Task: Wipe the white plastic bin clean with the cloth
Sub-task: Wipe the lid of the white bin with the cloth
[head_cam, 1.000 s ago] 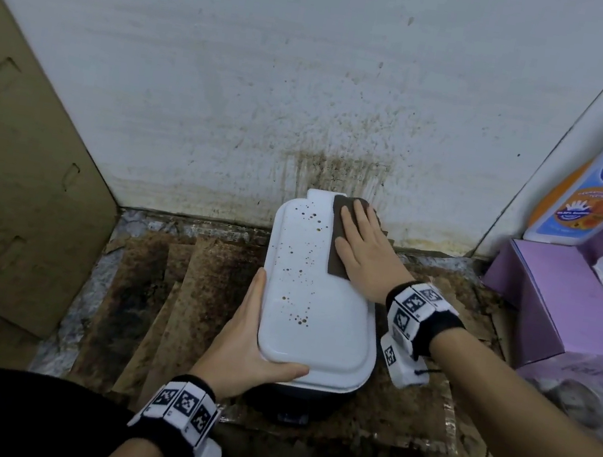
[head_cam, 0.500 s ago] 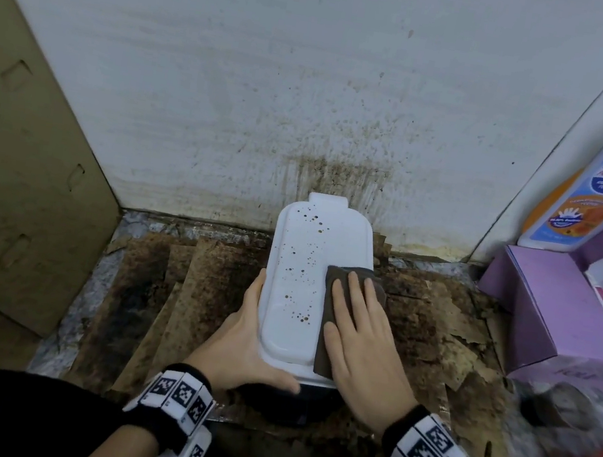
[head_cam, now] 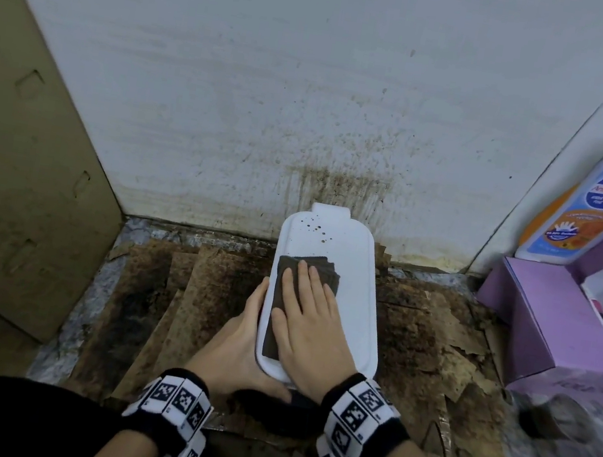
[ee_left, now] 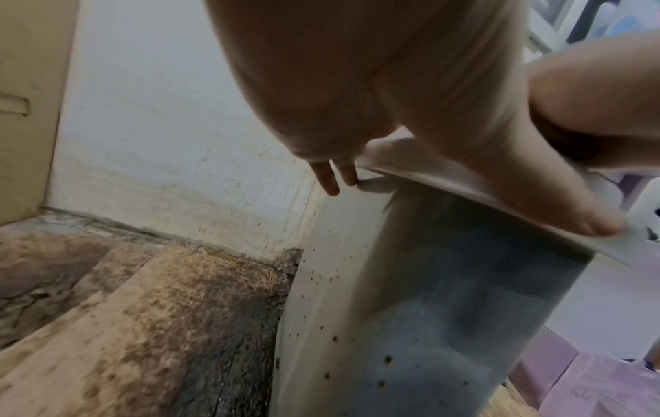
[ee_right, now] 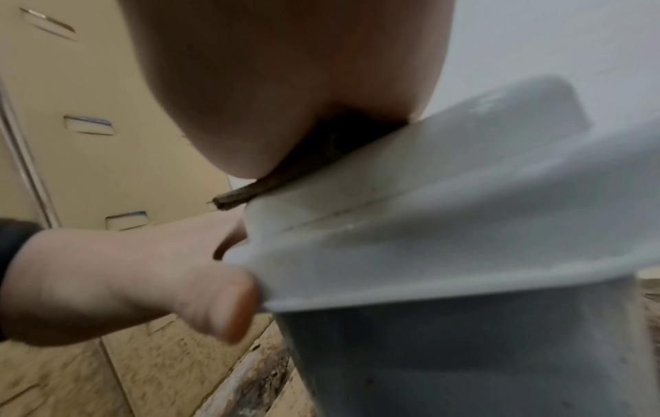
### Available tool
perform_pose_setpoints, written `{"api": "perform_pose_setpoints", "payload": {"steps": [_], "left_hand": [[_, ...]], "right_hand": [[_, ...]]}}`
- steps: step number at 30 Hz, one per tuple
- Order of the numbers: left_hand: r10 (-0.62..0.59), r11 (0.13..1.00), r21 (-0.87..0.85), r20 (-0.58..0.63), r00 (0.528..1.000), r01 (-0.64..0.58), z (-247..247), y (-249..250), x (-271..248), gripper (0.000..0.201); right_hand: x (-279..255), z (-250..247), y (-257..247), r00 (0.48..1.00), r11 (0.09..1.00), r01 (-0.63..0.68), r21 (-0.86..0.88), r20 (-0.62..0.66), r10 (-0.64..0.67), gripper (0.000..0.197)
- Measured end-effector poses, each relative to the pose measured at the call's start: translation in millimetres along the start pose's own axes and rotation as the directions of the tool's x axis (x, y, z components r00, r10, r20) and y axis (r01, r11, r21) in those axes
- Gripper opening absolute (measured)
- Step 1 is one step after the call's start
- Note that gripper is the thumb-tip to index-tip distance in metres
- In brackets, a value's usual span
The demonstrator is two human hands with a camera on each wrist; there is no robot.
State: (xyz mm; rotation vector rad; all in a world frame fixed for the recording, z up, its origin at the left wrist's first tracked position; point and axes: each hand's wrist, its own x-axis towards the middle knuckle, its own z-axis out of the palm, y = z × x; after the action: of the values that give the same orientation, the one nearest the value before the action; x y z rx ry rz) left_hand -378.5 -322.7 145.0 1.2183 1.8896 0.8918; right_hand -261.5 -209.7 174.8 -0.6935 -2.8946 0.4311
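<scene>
The white plastic bin [head_cam: 355, 275] stands on the floor against the wall, its lid shut, with brown spots near the lid's far left corner. A dark brown cloth [head_cam: 312, 265] lies on the lid's left middle. My right hand [head_cam: 305, 307] presses flat on the cloth with straight fingers. My left hand [head_cam: 238, 340] clasps the bin's near left corner, fingers along the left rim, thumb across the near edge. In the left wrist view the bin's speckled side [ee_left: 410, 310] shows under my thumb [ee_left: 571, 203]. In the right wrist view the cloth [ee_right: 250, 191] sticks out from under my palm on the lid [ee_right: 464, 169].
Stained cardboard sheets [head_cam: 171, 306] cover the floor around the bin. A tall cardboard panel [head_cam: 19, 166] leans at the left. A purple box [head_cam: 551, 324] and a blue-and-orange labelled bottle [head_cam: 584, 208] stand at the right. The wall [head_cam: 337, 186] behind is spattered brown.
My right hand slid the cloth from the lid's right side across to its left middle. The brown spots on the lid's left middle are gone. My left hand kept its hold.
</scene>
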Motion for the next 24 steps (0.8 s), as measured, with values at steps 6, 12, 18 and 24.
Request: {"api": "perform_pose_setpoints", "payload": {"steps": [6, 12, 18, 24], "left_hand": [[-0.044, 0.987, 0.138, -0.249, 0.968, 0.081, -2.0, 31.2, -8.9, 0.125], [0.150, 0.819, 0.573, -0.262, 0.953, 0.028, 37.5, 66.3, 28.8, 0.064], [0.169, 0.705, 0.707, -0.251, 0.953, 0.061, 47.9, 55.1, 33.7, 0.067], [0.140, 0.663, 0.748, -0.148, 0.979, 0.018, 47.1, 43.6, 14.1, 0.069]], "right_hand": [[-23.4, -21.0, 41.2, 0.948, 0.795, -0.154, 0.586, -0.139, 0.286, 0.052], [-33.4, 3.2, 56.1, 0.908, 0.755, -0.243, 0.609, -0.132, 0.399, 0.055], [-32.6, 6.7, 57.6, 0.906, 0.762, -0.245, 0.600, -0.139, 0.401, 0.055], [-34.3, 9.6, 57.1, 0.901, 0.775, -0.236, 0.586, -0.167, 0.400, 0.054]]}}
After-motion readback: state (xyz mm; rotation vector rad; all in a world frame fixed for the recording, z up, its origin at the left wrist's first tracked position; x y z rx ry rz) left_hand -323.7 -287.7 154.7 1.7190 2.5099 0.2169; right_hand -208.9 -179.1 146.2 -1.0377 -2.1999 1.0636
